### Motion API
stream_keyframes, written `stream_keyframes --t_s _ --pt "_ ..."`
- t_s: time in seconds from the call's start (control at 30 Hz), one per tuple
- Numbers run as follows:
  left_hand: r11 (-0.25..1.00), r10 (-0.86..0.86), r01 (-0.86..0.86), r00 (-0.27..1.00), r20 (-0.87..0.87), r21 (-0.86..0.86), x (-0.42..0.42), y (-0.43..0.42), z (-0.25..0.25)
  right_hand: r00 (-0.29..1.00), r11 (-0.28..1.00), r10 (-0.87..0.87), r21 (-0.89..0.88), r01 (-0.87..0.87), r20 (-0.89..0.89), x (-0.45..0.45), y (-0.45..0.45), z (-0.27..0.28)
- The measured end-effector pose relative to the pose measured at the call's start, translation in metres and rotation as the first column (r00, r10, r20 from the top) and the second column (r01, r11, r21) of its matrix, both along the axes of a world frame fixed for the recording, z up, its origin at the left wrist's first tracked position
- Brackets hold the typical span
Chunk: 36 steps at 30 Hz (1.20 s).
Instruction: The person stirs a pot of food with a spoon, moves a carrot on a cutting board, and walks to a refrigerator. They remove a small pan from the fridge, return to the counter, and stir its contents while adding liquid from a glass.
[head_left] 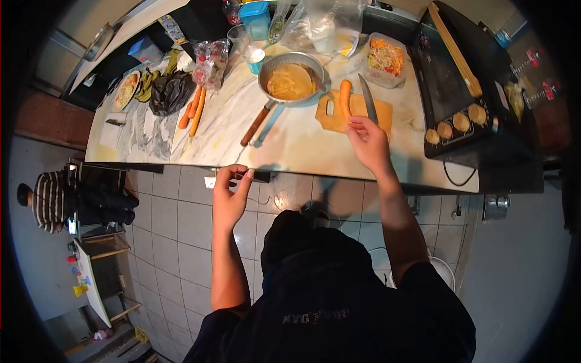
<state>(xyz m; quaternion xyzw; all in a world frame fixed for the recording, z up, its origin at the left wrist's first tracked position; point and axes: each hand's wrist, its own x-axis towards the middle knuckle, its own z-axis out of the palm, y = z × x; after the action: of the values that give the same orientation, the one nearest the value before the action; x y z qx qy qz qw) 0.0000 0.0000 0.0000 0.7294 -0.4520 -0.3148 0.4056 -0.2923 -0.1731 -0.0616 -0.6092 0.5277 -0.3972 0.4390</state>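
One carrot (345,97) in handling, judging by the pose, either being set down on or lifted off the cutting board (330,124); cannot tell which from here. Lies on the left half of the board, its far end near the board's far edge, with the knife (367,100) just beside it on the right. Calls, as a judgement, for a steady hold on the near end and for fingers well away from the blade. Pinches that near end with the right hand (368,140), thumb and forefinger brought together on it, other fingers loosely bent, wrist over the near edge of the counter (302,151), forearm angled forward and inward. Holds the left hand (230,184) apart from all this, at the near edge, left of the board, forearm nearly straight ahead, fingers half curled, thumb close to the forefinger; cannot tell whether touching or gripping anything small. Beyond it, towards the far edge, a pan (266,97) with its handle pointing to the near edge.
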Motion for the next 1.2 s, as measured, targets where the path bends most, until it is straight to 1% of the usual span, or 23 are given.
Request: stream_keyframes --t_s 0.07,0.1,0.17,0.2,0.23,0.3,0.33,0.4,0.43,0.5,0.53,0.6,0.63,0.7,0.73,0.8,0.83,0.9,0.93,1.0,1.03,1.13,1.2 --pt "0.990 -0.003 0.026 0.986 0.169 -0.137 -0.011 -0.006 0.003 0.996 1.000 0.006 -0.029 -0.009 -0.092 0.010 -0.002 0.009" --pt "0.985 0.001 0.024 0.989 0.147 -0.169 0.004 -0.073 -0.005 0.993 0.998 0.001 -0.061 -0.008 -0.115 0.035 -0.069 0.018" --pt "0.972 -0.006 0.072 0.959 0.284 -0.222 0.011 -0.104 -0.009 0.914 0.985 -0.150 -0.139 0.104 -0.377 0.054 -0.091 0.026" --pt "0.973 -0.037 0.108 0.943 0.329 -0.202 0.019 -0.120 -0.018 0.911 0.981 -0.175 -0.146 0.129 -0.373 0.065 -0.101 0.030" --pt "0.975 -0.084 0.161 0.906 0.414 -0.155 0.029 -0.135 -0.028 0.892 0.985 -0.169 -0.098 0.140 -0.419 0.074 -0.111 0.034" --pt "0.973 -0.225 0.215 0.836 0.500 0.080 0.043 -0.157 -0.043 0.860 0.987 -0.153 -0.041 0.152 -0.487 0.083 -0.126 0.031" --pt "0.972 -0.230 0.220 0.845 0.482 0.077 0.044 -0.169 -0.045 0.839 0.990 -0.134 -0.040 0.134 -0.527 0.086 -0.135 0.022" --pt "0.881 -0.413 0.349 0.896 0.161 0.319 0.048 -0.184 -0.044 0.805 0.992 -0.090 0.017 0.123 -0.586 0.090 -0.144 0.013" --pt "0.878 -0.416 0.353 0.897 0.149 0.323 0.049 -0.192 -0.042 0.799 0.992 -0.086 0.024 0.125 -0.595 0.090 -0.146 0.015" --pt "0.820 -0.429 0.391 0.903 -0.002 0.418 0.046 -0.202 -0.035 0.729 0.978 -0.146 -0.210 0.003 -0.669 0.089 -0.145 0.021" --pt "0.814 -0.428 0.392 0.904 -0.013 0.428 0.045 -0.204 -0.031 0.726 0.981 -0.135 -0.195 0.001 -0.674 0.089 -0.145 0.026" --pt "0.742 -0.432 0.457 0.885 -0.173 0.490 0.046 -0.209 -0.025 0.756 0.961 -0.200 -0.274 0.028 -0.623 0.091 -0.150 0.039" --pt "0.741 -0.427 0.456 0.887 -0.178 0.493 0.048 -0.210 -0.035 0.755 0.963 -0.193 -0.269 0.023 -0.626 0.092 -0.151 0.044" --pt "0.790 -0.435 0.425 0.896 -0.085 0.442 0.048 -0.207 -0.058 0.909 0.911 -0.248 -0.400 0.101 -0.335 0.092 -0.149 0.048" --pt "0.790 -0.428 0.420 0.899 -0.090 0.446 0.048 -0.204 -0.063 0.910 0.915 -0.239 -0.393 0.094 -0.339 0.090 -0.149 0.049" --pt "0.825 -0.427 0.380 0.904 0.020 0.418 0.046 -0.203 -0.064 0.953 0.822 -0.227 -0.565 0.078 -0.199 0.087 -0.150 0.050" --pt "0.825 -0.422 0.376 0.906 0.018 0.423 0.044 -0.201 -0.063 0.955 0.825 -0.222 -0.560 0.074 -0.200 0.086 -0.148 0.046" --pt "0.836 -0.403 0.359 0.915 0.020 0.416 0.042 -0.201 -0.059 0.987 0.841 -0.161 -0.523 0.141 0.008 0.091 -0.143 0.035" --pt "0.836 -0.401 0.356 0.916 0.024 0.419 0.041 -0.200 -0.057 0.987 0.842 -0.159 -0.521 0.142 0.012 0.092 -0.138 0.031" --pt "0.842 -0.384 0.325 0.921 0.057 0.431 0.038 -0.200 -0.055 0.998 0.915 -0.057 -0.399 0.056 0.011 0.095 -0.132 0.026" --pt "0.841 -0.381 0.321 0.923 0.057 0.436 0.036 -0.200 -0.053 0.998 0.917 -0.053 -0.395 0.054 0.013 0.096 -0.130 0.022" --pt "0.857 -0.327 0.267 0.943 0.066 0.440 0.032 -0.201 -0.048 0.968 0.859 0.030 -0.488 -0.153 -0.251 0.100 -0.125 0.021" --pt "0.863 -0.327 0.268 0.943 0.068 0.429 0.032 -0.201 -0.049 0.966 0.827 0.010 -0.540 -0.154 -0.260 0.106 -0.122 0.020"
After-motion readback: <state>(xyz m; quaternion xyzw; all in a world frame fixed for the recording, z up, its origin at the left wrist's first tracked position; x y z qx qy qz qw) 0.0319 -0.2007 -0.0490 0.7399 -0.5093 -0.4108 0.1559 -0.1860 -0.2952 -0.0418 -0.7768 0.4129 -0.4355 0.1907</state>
